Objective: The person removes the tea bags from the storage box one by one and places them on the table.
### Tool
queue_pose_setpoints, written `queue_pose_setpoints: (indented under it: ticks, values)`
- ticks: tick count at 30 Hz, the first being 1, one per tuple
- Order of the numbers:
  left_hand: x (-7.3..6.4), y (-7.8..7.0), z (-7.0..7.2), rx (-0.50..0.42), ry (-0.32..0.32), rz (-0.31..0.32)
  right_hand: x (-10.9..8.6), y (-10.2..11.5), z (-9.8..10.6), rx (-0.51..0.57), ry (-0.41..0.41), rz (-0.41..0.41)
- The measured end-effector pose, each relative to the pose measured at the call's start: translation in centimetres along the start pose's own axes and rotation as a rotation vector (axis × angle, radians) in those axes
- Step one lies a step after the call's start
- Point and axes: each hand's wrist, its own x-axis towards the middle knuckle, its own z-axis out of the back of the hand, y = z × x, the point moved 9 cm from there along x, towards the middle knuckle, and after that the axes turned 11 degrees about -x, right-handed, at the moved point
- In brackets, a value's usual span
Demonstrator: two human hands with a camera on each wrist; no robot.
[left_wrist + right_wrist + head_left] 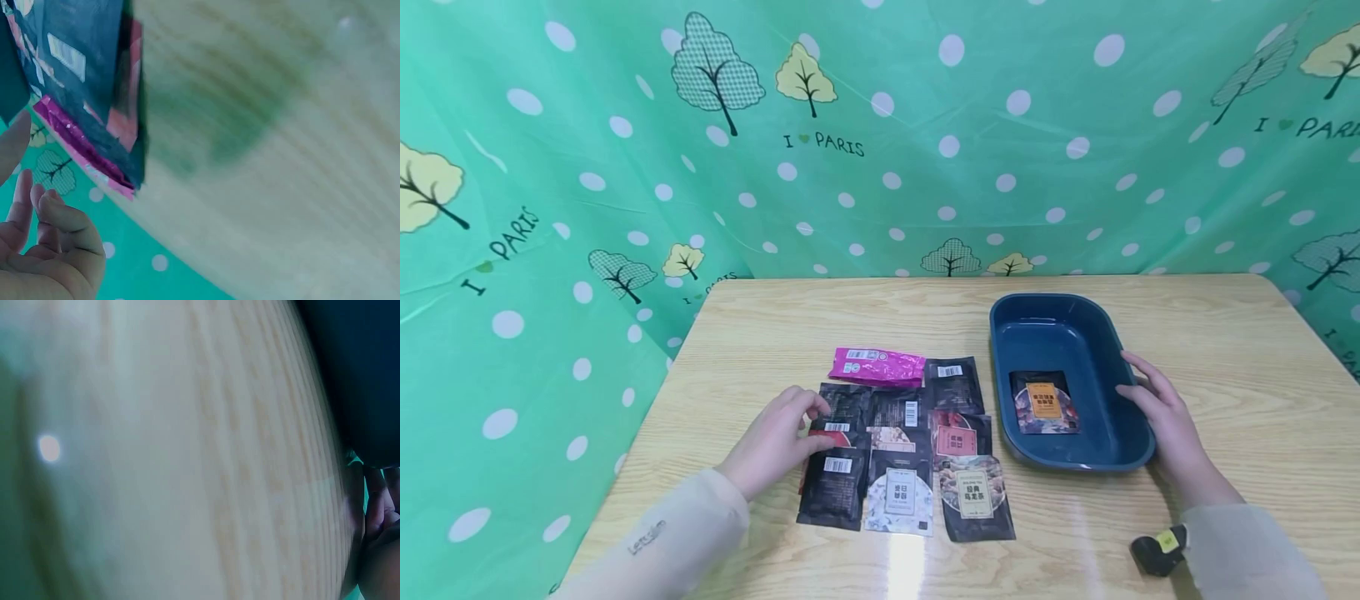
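Observation:
My left hand [778, 440] hovers over the left column of flat tea sachets, thumb and fingers apart with nothing between them. Under it lie a black sachet with a white label [833, 492] and another black sachet [844, 404], with a bit of red sachet between. Beside these are a white-flowered sachet [900, 496], an oolong tea sachet [973, 500], a red-labelled sachet [957, 437] and a magenta packet [877, 367]. My right hand [1176, 437] holds the right rim of a blue plastic basin [1067, 321], fingers over the edge. Inside the basin lies an orange-labelled sachet [1045, 402].
A small black object with a yellow-green label [1159, 550] sits by my right wrist. Another black sachet [953, 385] lies near the basin's left wall. The light wooden table [1240, 358] reaches a green patterned cloth [947, 142] at the back.

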Motion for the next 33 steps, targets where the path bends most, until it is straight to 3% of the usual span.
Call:
queue_pose_setpoints:
  ticks: [11,23,28,33]
  values:
    - [2.1,-3.4,-0.6,0.078,0.028,-0.068,0.1,0.2,0.0,-0.004,0.003,0.012]
    - [4.0,-8.3,-0.8,0.163,0.052,-0.224,0.1,0.0,-0.1,-0.003,0.0,0.02]
    - [4.8,-10.4,-1.8,0.189,0.083,-0.289,0.0,0.0,0.0,-0.009,-0.004,0.018]
    - [5.5,-12.6,-3.4,0.273,0.114,-0.361,0.0,0.0,0.1,-0.013,-0.005,0.012]
